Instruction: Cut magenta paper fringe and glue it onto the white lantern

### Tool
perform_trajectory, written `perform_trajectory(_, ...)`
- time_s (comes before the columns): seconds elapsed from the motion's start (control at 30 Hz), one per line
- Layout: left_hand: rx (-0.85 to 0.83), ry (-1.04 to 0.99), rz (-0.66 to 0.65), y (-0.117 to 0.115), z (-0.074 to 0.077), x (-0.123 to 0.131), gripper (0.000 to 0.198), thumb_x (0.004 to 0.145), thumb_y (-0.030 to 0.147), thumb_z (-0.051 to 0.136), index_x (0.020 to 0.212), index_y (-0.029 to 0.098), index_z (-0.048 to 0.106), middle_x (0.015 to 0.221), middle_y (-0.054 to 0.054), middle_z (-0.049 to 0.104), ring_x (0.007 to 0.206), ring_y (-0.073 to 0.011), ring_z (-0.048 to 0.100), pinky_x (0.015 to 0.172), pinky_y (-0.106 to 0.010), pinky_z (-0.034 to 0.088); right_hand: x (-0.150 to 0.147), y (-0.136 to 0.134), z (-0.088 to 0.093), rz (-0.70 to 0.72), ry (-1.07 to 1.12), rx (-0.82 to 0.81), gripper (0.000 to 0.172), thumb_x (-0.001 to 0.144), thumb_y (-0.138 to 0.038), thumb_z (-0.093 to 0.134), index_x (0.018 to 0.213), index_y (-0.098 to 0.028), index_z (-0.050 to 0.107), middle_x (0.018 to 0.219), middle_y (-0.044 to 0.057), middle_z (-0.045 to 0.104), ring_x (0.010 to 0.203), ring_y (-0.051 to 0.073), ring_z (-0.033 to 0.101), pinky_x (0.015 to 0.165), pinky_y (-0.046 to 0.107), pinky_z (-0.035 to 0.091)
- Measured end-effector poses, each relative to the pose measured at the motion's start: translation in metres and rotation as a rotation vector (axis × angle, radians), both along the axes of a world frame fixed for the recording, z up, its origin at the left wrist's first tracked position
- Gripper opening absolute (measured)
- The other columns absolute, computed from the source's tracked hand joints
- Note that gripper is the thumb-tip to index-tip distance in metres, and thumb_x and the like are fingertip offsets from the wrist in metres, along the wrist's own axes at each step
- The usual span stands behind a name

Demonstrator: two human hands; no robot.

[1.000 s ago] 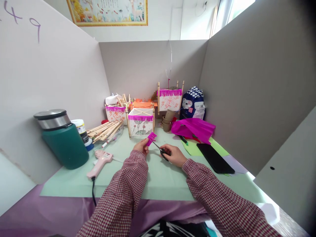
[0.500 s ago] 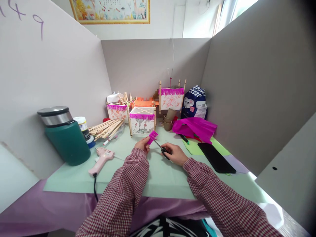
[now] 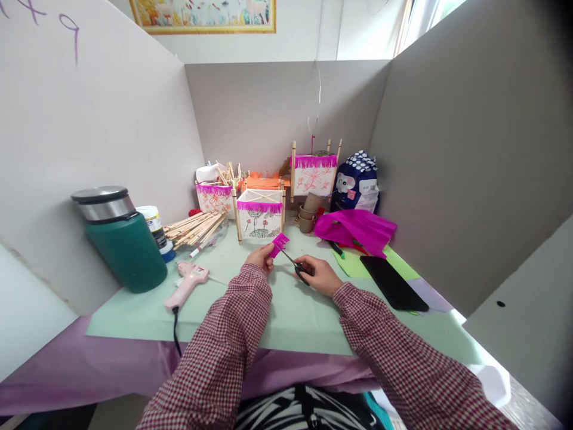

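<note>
My left hand [image 3: 261,258] pinches a small strip of magenta paper [image 3: 279,243] whose edge is cut into a fringe. In my right hand [image 3: 319,274] is a pair of black-handled scissors [image 3: 301,272], its blades pointing left at the fringed edge. Whether the blades touch the paper I cannot tell. Just behind both hands stands a white paper lantern [image 3: 259,221] on wooden sticks, with drawings and a magenta fringe round its top. A larger sheet of magenta paper [image 3: 358,230] lies crumpled to the right.
On the left are a green thermos [image 3: 128,257], a pink glue gun [image 3: 187,285] and a pile of wooden sticks [image 3: 197,228]. A black phone [image 3: 394,283] lies at the right. Two more fringed lanterns, stacked brown pots [image 3: 307,222] and a blue bag [image 3: 356,182] stand behind.
The view has tilted slightly downward. More slits show in the magenta strip's edge, and the scissors stay close beside it. Both hands keep nearly the same place.
</note>
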State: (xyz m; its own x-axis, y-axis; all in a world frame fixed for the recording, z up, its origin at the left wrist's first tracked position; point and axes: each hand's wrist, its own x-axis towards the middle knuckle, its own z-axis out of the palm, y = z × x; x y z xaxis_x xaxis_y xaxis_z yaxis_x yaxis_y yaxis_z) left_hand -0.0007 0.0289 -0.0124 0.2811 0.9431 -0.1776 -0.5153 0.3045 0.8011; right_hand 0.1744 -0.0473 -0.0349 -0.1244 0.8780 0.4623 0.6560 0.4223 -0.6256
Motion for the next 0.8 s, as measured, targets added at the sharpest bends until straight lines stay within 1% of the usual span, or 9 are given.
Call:
perform_trajectory(0.23, -0.005, 0.025, -0.018, 0.0009, 0.0015, 0.001, 0.014, 0.072, 0.02, 0.066, 0.075, 0.014, 0.054, 0.046, 0.007, 0.041, 0.031, -0.0019, 0.03, 0.03, -0.014, 0.02, 0.0011, 0.0, -0.0012, 0.007, 0.01, -0.014, 0.032, 0.074, -0.036, 0.06, 0.1, -0.017, 0.062, 0.064, -0.001, 0.055, 0.055, 0.01, 0.047, 0.052, 0.022, 0.038)
perform_trajectory(0.43, 0.003, 0.032, -0.016, -0.0008, 0.0021, 0.0002, 0.019, 0.069, 0.022, 0.07, 0.075, 0.014, 0.054, 0.047, 0.007, 0.043, 0.032, -0.002, 0.031, 0.031, -0.015, 0.02, 0.0012, -0.0009, 0.0001, 0.015, -0.014, -0.008, 0.029, 0.075, -0.033, 0.058, 0.1, -0.018, 0.062, 0.064, -0.001, 0.056, 0.054, 0.011, 0.047, 0.052, 0.022, 0.038)
perform_trajectory(0.6, 0.008, 0.029, -0.022, -0.0025, 0.0044, 0.0005, 0.016, 0.071, 0.021, 0.068, 0.074, 0.014, 0.054, 0.046, 0.008, 0.041, 0.032, -0.002, 0.031, 0.03, -0.015, 0.02, 0.0008, -0.0014, 0.0008, 0.01, -0.016, 0.005, 0.03, 0.074, -0.034, 0.06, 0.099, -0.018, 0.062, 0.063, -0.002, 0.055, 0.054, 0.011, 0.047, 0.052, 0.022, 0.038)
perform_trajectory(0.8, 0.018, 0.026, -0.031, -0.0019, 0.0043, 0.0008, 0.019, 0.069, 0.022, 0.07, 0.075, 0.015, 0.054, 0.048, 0.007, 0.044, 0.032, -0.0015, 0.03, 0.031, -0.014, 0.02, 0.0007, -0.0018, 0.0018, 0.015, -0.02, 0.003, 0.029, 0.075, -0.033, 0.059, 0.099, -0.018, 0.062, 0.064, -0.001, 0.057, 0.055, 0.011, 0.049, 0.053, 0.023, 0.039)
